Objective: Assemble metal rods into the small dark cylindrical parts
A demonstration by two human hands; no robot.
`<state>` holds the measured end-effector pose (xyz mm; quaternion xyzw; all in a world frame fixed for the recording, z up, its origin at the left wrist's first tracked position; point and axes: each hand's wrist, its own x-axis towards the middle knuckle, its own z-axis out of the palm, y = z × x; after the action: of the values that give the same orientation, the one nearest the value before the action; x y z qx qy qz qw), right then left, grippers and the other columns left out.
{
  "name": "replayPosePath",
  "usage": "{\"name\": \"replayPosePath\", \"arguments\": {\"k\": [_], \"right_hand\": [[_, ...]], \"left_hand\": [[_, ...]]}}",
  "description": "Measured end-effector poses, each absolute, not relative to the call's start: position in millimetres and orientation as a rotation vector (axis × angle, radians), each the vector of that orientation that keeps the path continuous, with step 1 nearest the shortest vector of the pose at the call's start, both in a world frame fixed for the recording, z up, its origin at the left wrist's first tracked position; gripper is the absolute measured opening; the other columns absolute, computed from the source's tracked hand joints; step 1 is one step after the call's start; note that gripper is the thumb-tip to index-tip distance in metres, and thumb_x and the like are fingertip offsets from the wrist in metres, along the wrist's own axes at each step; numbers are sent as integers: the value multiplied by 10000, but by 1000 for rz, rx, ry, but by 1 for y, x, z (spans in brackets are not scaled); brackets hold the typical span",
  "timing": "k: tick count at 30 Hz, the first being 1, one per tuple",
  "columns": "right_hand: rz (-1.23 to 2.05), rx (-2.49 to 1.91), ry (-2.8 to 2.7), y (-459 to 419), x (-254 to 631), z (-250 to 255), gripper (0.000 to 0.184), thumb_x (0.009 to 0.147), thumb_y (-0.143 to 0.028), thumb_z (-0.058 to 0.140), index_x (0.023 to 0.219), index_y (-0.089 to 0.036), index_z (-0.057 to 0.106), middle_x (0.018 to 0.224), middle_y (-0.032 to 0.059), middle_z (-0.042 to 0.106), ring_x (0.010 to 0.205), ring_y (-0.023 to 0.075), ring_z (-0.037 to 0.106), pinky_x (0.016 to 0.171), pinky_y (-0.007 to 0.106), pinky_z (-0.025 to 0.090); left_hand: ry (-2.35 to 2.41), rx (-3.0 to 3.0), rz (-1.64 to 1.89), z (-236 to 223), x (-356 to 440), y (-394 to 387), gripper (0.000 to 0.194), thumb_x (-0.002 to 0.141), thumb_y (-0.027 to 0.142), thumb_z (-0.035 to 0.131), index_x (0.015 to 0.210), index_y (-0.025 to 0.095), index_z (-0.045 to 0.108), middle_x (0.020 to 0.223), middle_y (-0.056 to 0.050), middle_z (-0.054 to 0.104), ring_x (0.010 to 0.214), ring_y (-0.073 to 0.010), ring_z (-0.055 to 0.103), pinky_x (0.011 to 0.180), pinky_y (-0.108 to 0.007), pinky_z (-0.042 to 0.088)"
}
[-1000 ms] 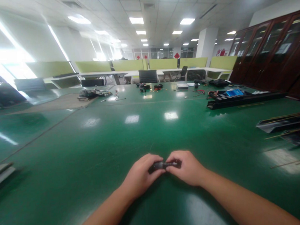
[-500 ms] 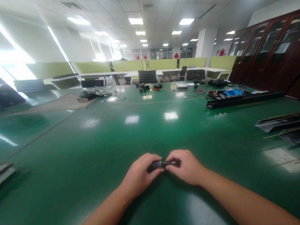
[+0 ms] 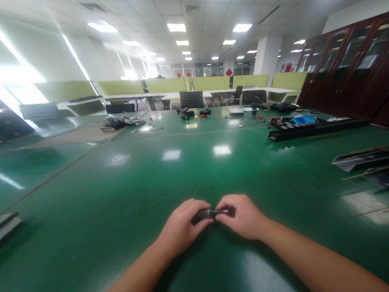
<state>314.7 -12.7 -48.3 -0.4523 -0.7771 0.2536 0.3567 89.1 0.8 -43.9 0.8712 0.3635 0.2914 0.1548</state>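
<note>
Low over the green table (image 3: 195,180), both hands meet at a small dark cylindrical tool with a slim, shiny tip (image 3: 204,213). My left hand (image 3: 182,225) is closed round its thick body, thumb below and fingers above. At the narrow end, my right hand (image 3: 242,216) pinches the thin part between thumb and fingers, and the metal tip points right, inside the curl of that hand. My fingers cover much of the tool, so its exact kind is unclear.
Black metal channels (image 3: 367,157) and thin yellowish rods lie at the right. Farther back are a long black rail (image 3: 318,129), a blue packet (image 3: 303,119), a pale box (image 3: 236,112) and tangled parts (image 3: 121,122). A flat panel (image 3: 5,227) sits at the left edge.
Both hands stay almost where they were. A little more of the shiny tip shows by my right fingers, whose grip has shifted very slightly.
</note>
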Motion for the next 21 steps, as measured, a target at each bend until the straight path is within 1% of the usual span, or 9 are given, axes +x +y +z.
{"name": "replayPosePath", "arguments": {"k": [13,21], "right_hand": [[667,-1182,-1999,-12,316,-47,38,815,-199,712,843,-195,737,786,11,713,719,162,622,672,262,432],[667,-1193,-1988,-12,316,-47,28,808,-198,719,831,-195,735,776,6,708,707,159,618,666,260,429]], "left_hand": [[1048,2489,865,-44,87,0,215,873,269,683,1079,241,628,996,-18,687,907,-166,645,814,-283,515],[1056,2480,878,-43,86,1,224,867,263,686,1082,232,630,1012,-30,693,923,-177,649,826,-296,521]]}}
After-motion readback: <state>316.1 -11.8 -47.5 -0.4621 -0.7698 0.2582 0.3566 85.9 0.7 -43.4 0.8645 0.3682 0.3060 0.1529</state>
